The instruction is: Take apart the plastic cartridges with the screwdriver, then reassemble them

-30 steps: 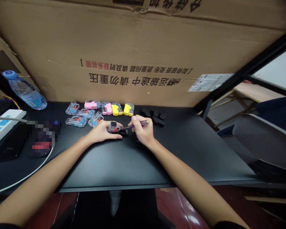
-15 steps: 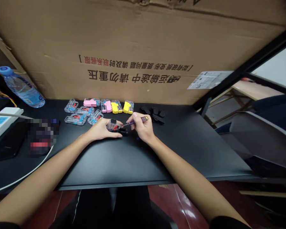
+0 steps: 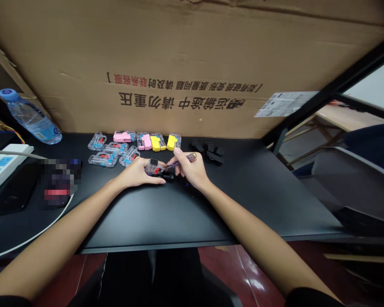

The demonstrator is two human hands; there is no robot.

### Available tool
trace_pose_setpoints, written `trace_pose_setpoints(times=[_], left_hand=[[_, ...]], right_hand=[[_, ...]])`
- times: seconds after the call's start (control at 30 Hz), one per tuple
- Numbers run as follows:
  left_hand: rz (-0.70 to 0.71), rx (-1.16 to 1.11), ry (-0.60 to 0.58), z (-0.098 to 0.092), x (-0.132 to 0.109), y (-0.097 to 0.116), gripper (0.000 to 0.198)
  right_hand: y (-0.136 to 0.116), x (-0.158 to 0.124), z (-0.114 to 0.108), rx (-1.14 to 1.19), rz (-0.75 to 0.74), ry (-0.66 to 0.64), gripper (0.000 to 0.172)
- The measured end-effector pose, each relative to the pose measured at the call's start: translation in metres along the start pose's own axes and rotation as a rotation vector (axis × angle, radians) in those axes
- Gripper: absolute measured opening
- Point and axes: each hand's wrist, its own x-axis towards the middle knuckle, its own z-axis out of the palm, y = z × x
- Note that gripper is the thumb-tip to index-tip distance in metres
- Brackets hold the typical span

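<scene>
Near the middle of the black table, my left hand [image 3: 137, 172] grips a small clear plastic casing [image 3: 153, 168] with a red part inside and a black square piece on top. My right hand [image 3: 192, 169] is closed round a slim screwdriver [image 3: 176, 164], held like a pen. Its shaft slants down and left to the casing's right end; whether the tip touches cannot be made out. Below the casing, between the hands, lies a black piece [image 3: 167, 175], partly hidden. A tiny blue piece [image 3: 187, 184] sits on the table beneath my right hand.
Behind my hands lie several clear casings [image 3: 103, 159], pink ones [image 3: 124, 136] and yellow ones [image 3: 158, 143]. Black parts [image 3: 213, 152] are heaped at right. A bottle [image 3: 32, 117], power strip [image 3: 6, 162], phone [image 3: 14, 194] and cable occupy the left. A cardboard sheet [image 3: 179, 51] stands behind.
The whole view has shifted slightly. My right hand has tilted a little, and the screwdriver slants somewhat more steeply. Both hands keep their holds.
</scene>
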Motion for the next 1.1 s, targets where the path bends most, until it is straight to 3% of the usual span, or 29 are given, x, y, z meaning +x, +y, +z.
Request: trace_pose_setpoints(times=[0.17, 0.73, 0.93, 1.1], left_hand=[[-0.03, -0.069, -0.036, -0.001, 0.0, -0.001, 0.06], [-0.063, -0.056, -0.016, 0.001, 0.0, -0.001, 0.057], [-0.066, -0.015, -0.03, 0.003, -0.001, 0.002, 0.051], [-0.062, -0.045, -0.03, 0.003, -0.001, 0.0, 0.058]], right_hand=[[-0.001, 0.001, -0.004, 0.029, 0.003, 0.07, 0.071], [0.002, 0.006, 0.0, 0.056, 0.035, 0.079, 0.068], [0.0, 0.0, 0.009, 0.032, 0.029, -0.013, 0.063], [0.0, 0.001, 0.005, 0.062, 0.046, 0.103, 0.064]])
